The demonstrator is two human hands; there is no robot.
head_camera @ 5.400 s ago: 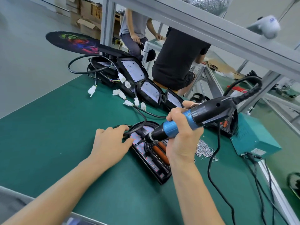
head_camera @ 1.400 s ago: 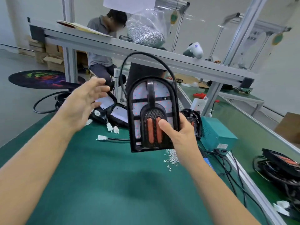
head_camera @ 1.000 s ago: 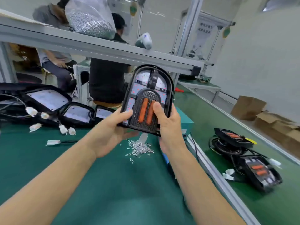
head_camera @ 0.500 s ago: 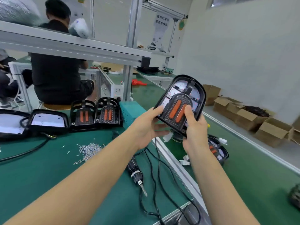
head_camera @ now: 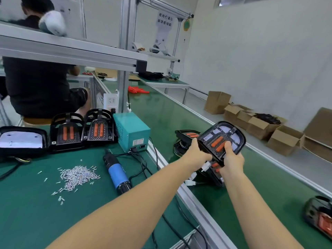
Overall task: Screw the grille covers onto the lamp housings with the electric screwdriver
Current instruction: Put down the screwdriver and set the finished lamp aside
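Both forearms stretch out from the bottom edge, reaching right across the aluminium rail onto the green conveyor belt. The left hand grips the near left edge of the lamp housing, fingers curled under it. The right hand grips its near right edge, thumb lying on top beside the two orange strips of the grille cover. The housing is held in the air, tilted, rounded end pointing away from the hands.

Directly below the hands sits another housing on the belt with a white connector trailing out. Just beyond the left hand, a third housing rests on a coil of black cable.

Left of the left forearm, on the green bench mat, lies the electric screwdriver, blue-bodied, untouched, its cord running up to the teal power box. Further left, a loose heap of screws. Behind those, two grilled housings stand leaning side by side, an open housing next to them.

Far off to the right of the right hand, cardboard boxes line the wall. In the far left background, a seated person in black has their back turned.
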